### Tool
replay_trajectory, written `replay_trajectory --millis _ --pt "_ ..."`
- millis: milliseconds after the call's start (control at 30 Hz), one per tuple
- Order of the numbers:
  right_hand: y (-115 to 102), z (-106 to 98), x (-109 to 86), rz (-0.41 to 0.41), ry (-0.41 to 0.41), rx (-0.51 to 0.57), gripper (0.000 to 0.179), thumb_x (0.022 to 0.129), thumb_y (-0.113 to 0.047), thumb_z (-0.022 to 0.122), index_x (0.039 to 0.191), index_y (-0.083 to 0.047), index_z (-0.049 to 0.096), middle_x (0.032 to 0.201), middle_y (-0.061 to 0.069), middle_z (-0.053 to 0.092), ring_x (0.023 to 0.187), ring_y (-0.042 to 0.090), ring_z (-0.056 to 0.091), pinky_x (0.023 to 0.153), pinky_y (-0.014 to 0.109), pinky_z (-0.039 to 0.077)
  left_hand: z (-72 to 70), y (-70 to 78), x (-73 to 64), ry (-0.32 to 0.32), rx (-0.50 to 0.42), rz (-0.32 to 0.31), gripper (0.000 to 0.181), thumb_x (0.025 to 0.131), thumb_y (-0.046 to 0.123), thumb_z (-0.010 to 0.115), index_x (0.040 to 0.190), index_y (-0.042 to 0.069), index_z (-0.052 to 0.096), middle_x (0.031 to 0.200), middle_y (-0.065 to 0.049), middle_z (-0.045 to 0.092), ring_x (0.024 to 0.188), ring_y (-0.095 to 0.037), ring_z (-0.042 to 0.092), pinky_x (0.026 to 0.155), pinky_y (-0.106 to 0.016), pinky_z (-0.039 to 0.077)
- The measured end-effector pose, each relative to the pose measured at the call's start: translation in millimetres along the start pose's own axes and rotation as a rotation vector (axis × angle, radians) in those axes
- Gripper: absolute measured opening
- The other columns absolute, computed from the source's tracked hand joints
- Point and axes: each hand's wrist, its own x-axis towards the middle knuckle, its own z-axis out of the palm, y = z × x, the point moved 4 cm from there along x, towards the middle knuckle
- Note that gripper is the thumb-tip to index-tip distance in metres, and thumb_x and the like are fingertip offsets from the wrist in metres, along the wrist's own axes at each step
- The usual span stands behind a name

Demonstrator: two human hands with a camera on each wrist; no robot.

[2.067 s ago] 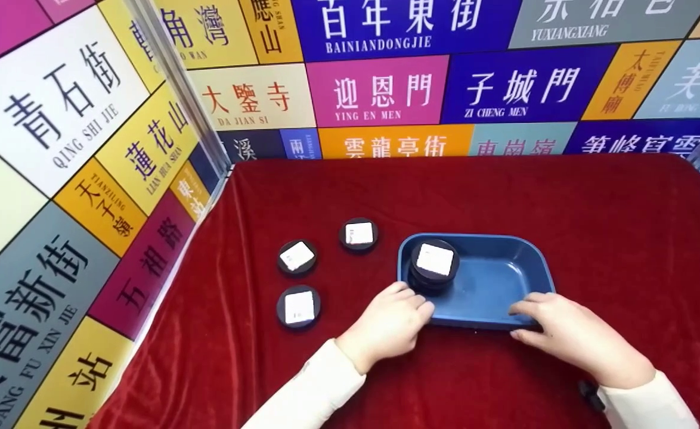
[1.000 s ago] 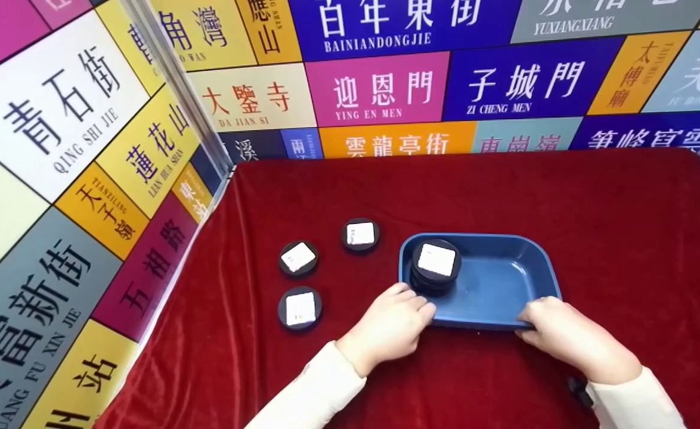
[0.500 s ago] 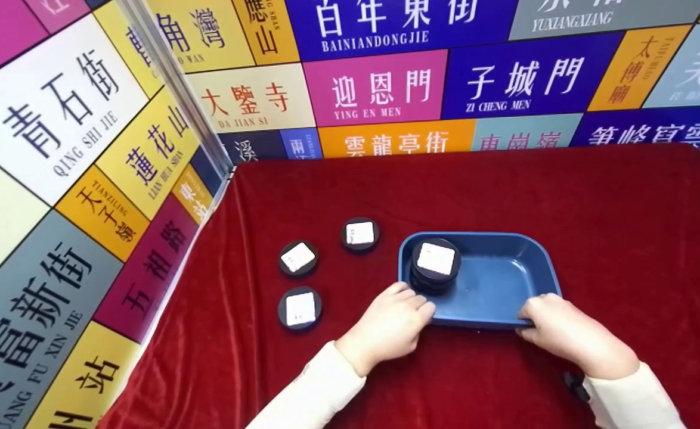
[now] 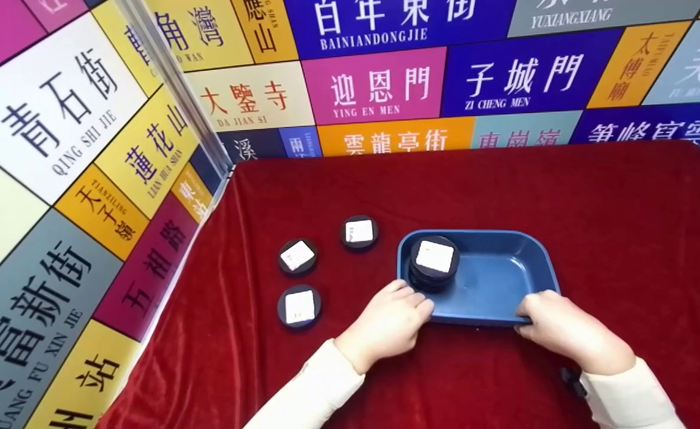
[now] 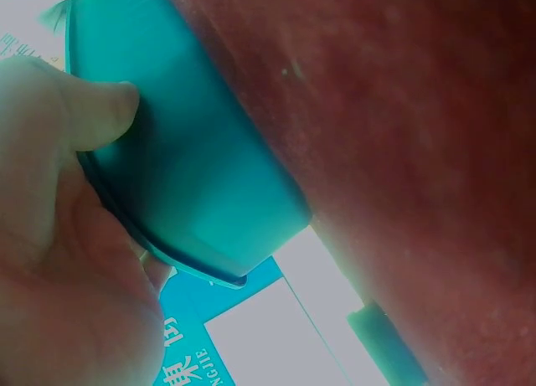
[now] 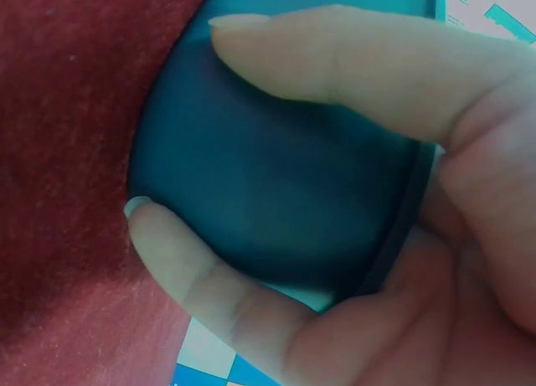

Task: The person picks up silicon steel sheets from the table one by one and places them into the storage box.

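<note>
The counter (image 4: 624, 202) is draped in dark red, velvety cloth (image 4: 195, 357). The back wall (image 4: 380, 47) and left wall (image 4: 34, 196) are covered with coloured panels (image 4: 374, 86) lettered in Chinese characters and Latin capitals; their corner is lined by a pale, shiny strip (image 4: 175, 71).

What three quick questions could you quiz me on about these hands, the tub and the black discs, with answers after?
1. True or false: the right hand holds nothing, and only the left hand grips the tub.
2. How many black discs lie on the red cloth, outside the tub?
3. In the head view, where in the tub does the stack stand?
a) at its left end
b) in its middle
c) at its right end

Key:
1. False; both hands grip the tub at its near side.
2. Three.
3. a
</note>
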Motion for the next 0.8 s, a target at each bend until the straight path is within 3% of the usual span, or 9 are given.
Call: replay_trajectory --millis 167,467,800 --pt "0 3 -1.4 -0.008 0.043 -0.048 0.033 0.071 -0.003 0.072 0.053 -0.021 0.051 0.053 -0.009 0.045 0.056 0.011 0.038 0.054 0.028 0.035 -0.6 -0.1 0.3 -0.002 0.001 0.002 0.008 0.092 0.015 0.055 0.084 0.017 0.056 0.082 0.006 0.065 0.081 -0.015 0.061 0.091 -0.032 0.044" --pt "-2 10 -6.8 -0.092 0.160 -0.161 0.022 0.065 -0.004 0.075 0.061 -0.017 0.058 0.061 -0.004 0.054 0.063 0.020 0.050 0.060 0.039 0.044 0.1 0.8 -0.4 -0.011 0.002 0.000 0.007 0.092 0.015 0.056 0.085 0.017 0.057 0.083 0.006 0.065 0.082 -0.015 0.061 0.092 -0.032 0.044" --pt "-1 14 -10.2 -0.094 0.225 -0.202 0.026 0.063 -0.006 0.080 0.063 -0.017 0.056 0.065 -0.004 0.052 0.066 0.020 0.046 0.059 0.036 0.042 -0.7 -0.8 -0.1 0.016 0.016 0.012 0.008 0.089 0.013 0.055 0.082 0.018 0.055 0.079 0.006 0.063 0.078 -0.015 0.060 0.088 -0.031 0.044"
